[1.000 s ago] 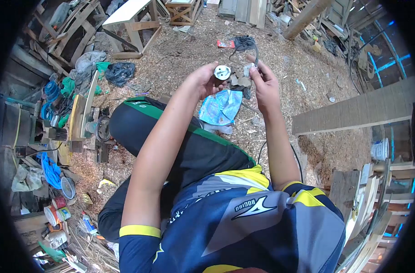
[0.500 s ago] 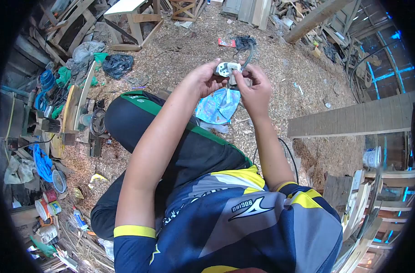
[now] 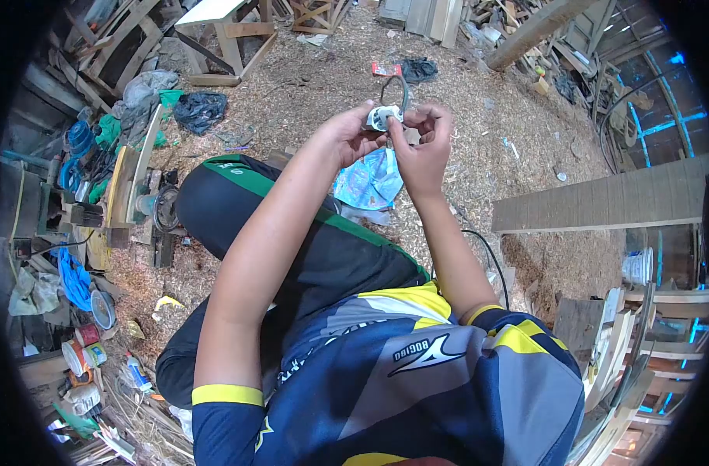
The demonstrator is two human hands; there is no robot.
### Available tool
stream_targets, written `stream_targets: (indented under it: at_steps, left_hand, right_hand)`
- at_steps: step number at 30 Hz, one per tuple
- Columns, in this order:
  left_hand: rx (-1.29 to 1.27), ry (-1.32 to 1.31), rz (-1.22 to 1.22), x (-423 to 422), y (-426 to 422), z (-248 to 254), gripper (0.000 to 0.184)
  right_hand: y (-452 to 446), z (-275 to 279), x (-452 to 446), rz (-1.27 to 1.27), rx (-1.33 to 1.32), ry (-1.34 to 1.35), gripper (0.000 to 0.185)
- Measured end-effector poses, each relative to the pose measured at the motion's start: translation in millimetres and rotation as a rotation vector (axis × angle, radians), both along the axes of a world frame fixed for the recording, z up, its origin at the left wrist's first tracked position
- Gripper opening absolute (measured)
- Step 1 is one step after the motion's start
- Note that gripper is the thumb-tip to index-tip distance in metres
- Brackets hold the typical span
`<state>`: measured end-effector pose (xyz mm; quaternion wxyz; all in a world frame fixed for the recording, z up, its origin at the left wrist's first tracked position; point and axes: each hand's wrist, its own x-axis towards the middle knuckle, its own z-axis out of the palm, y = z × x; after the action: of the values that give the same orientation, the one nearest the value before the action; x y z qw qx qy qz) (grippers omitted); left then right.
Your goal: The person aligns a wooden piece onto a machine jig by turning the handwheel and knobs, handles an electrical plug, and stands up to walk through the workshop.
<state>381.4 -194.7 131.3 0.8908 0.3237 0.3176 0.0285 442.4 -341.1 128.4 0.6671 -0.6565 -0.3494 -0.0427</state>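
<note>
My left hand (image 3: 353, 136) is wrapped round a small round white electrical fitting (image 3: 380, 118), whose face is partly covered. Against the right side of that fitting, the thumb of my right hand (image 3: 424, 144) presses, its other fingers curled. A dark cable (image 3: 406, 93) loops up from between the hands. Whether a separate white piece is under the right fingers is too small to tell. Below the hands, a shiny blue plastic packet (image 3: 368, 180) lies on the floor, beyond my bent knee.
A long wooden board (image 3: 603, 200) juts in from the right. A white-topped wooden stand (image 3: 211, 17) is at the upper left. Black plastic (image 3: 419, 70) and a red packet (image 3: 386, 69) lie ahead on the shavings. Tubs and a glue bottle (image 3: 138, 373) are at the lower left.
My right hand has moved left with the cable end and now meets the white fitting in my left hand. The cable loop has shifted left; my left hand has barely moved.
</note>
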Motion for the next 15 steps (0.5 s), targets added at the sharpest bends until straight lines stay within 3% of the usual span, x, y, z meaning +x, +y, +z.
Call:
stream_targets:
  at_steps: [5, 10, 15]
  left_hand:
    - [-0.017, 0.006, -0.025, 1.6, 4.8, -9.0, 0.034]
    - [-0.024, 0.0, 0.011, 0.3, -0.6, -7.4, 0.031]
    - [-0.008, 0.011, -0.028, 0.6, 1.7, -11.8, 0.03]
  right_hand:
    - [-0.5, -9.7, 3.2, -0.011, -0.007, -0.054, 0.039]
    - [-5.1, -2.2, -0.1, -0.167, -0.199, -0.278, 0.036]
    - [-8.7, -4.5, 5.5, -0.134, -0.267, -0.23, 0.038]
